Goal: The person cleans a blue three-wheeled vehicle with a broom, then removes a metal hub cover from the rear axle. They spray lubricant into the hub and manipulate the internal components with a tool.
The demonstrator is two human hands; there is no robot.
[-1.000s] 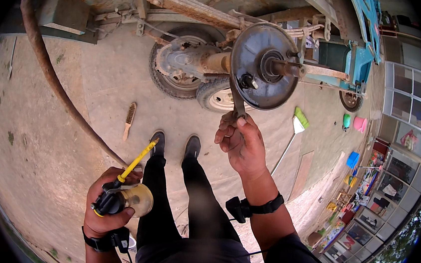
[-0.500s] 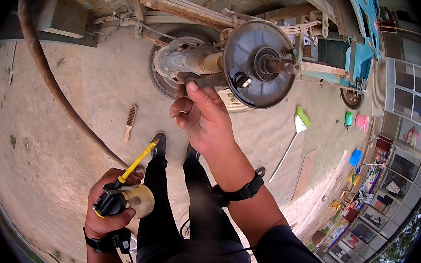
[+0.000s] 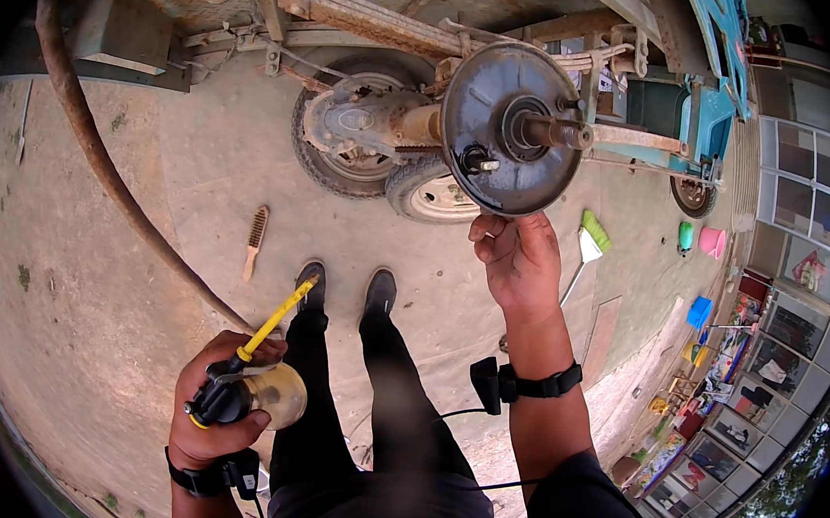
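Observation:
My left hand (image 3: 217,395) is wrapped round a pump oil can (image 3: 277,395) with a cloudy, amber-tinted body, black head and long yellow spout (image 3: 277,318) pointing up and to the right. A dark round brake backing plate (image 3: 479,87) stands on the end of the axle (image 3: 416,129), its threaded stub (image 3: 559,134) sticking out to the right. At the plate's lower rim is my right hand (image 3: 518,263), fingers bent and thumb against the edge; the fingertips are partly hidden. A small black and pale fitting (image 3: 480,162) sits low on the plate's face.
A wooden-handled wire brush (image 3: 256,242) lies on the concrete, left of my shoes. Wheels (image 3: 436,192) lie below the axle. A long curved pole (image 3: 112,168) slants down the left side. Rusty leaf springs (image 3: 368,10) run overhead. A green and white broom (image 3: 589,240) lies at right.
My right hand has moved right and down, from the lever beside the axle tube to the plate's lower rim. My left hand keeps the oil can in nearly the same place.

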